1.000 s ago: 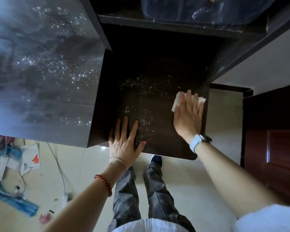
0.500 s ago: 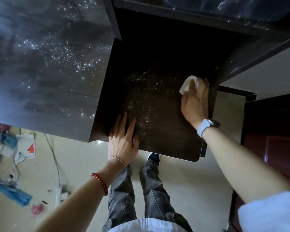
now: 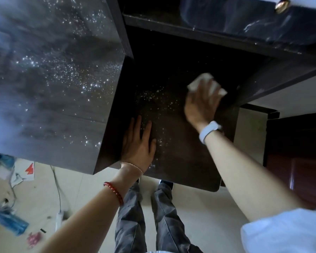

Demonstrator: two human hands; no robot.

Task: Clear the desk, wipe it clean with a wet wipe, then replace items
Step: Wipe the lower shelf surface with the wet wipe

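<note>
Since the earlier frame, the right hand (image 3: 201,105) is seen carried further back and slightly inward over the dark desk panel (image 3: 181,157), with the wet wipe (image 3: 204,83) pushed along under it. Its fingers (image 3: 214,84) are spread loosely and pressed flat on the white wipe, which shows bunched past the fingertips near the panel's rear right corner; motion blur hides finer detail. The left hand (image 3: 139,143) is laid palm-down at the panel's front left edge, fingers (image 3: 136,125) extended and close together, nothing held. Pale specks (image 3: 153,99) are scattered between the hands. A white wristband (image 3: 209,131) is worn on the right wrist, a red bead bracelet (image 3: 114,192) on the left forearm.
</note>
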